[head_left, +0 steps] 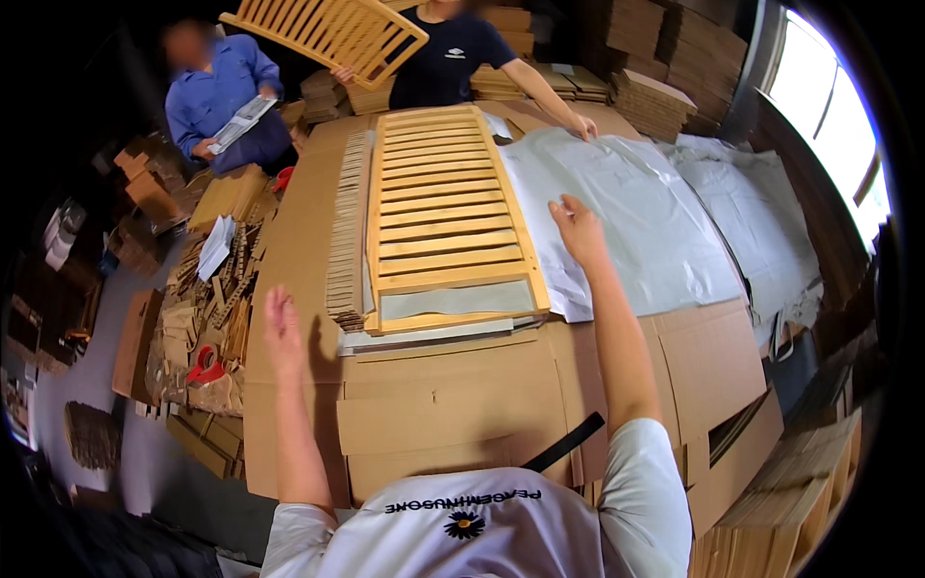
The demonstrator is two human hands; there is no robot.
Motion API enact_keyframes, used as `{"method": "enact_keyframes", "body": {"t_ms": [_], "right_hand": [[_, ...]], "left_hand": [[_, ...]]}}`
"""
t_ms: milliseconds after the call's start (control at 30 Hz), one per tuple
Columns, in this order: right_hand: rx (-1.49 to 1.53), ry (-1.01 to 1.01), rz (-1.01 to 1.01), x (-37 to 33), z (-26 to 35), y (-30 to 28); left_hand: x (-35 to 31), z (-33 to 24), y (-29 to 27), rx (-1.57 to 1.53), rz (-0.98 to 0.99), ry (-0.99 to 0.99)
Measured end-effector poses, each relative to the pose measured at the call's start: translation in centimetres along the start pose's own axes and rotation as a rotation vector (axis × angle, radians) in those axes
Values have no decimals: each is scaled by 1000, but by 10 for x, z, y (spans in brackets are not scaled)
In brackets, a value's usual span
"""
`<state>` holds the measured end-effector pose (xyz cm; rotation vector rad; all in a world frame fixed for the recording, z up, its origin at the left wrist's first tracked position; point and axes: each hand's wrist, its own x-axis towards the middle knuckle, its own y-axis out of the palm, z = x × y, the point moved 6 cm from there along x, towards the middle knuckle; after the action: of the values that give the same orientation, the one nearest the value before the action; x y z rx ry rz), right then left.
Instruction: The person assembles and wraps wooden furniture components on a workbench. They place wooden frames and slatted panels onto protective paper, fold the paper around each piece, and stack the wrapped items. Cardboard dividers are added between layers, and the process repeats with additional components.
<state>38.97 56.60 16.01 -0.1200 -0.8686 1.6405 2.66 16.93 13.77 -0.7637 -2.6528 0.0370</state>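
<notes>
Stacked cardboard (660, 58) and a bright window (833, 106) showed on my feed beyond the cardboard-covered worktop (299, 207). I had the left fingers (280, 301) spread and empty; the right fingers (568, 204) were loosely parted, holding nothing, above the sheet (626, 222), though I couldn't tell whether they brushed it. Between both sets of fingers, reaching away past them, lay the panel (449, 229), with strips (349, 231) along its side nearer my left fingers.

I judged the work partway: that panel was laid flat, and the sheet was spread under and around my right fingers. Left undone, by my reading: the sheet did not cover the panel, and a second panel (328, 34) hung tilted from a co-worker's hand (344, 74), well ahead of my fingers.
</notes>
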Motion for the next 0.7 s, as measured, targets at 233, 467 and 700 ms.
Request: {"method": "enact_keyframes", "body": {"t_ms": [233, 467, 700], "right_hand": [[-752, 1093, -184, -88, -187, -107], [-480, 506, -530, -62, -222, -93], [216, 119, -882, -9, -86, -134]], "left_hand": [[-13, 33, -58, 57, -111, -215], [20, 39, 5, -147, -80, -183], [33, -45, 0, -28, -117, 44]]}}
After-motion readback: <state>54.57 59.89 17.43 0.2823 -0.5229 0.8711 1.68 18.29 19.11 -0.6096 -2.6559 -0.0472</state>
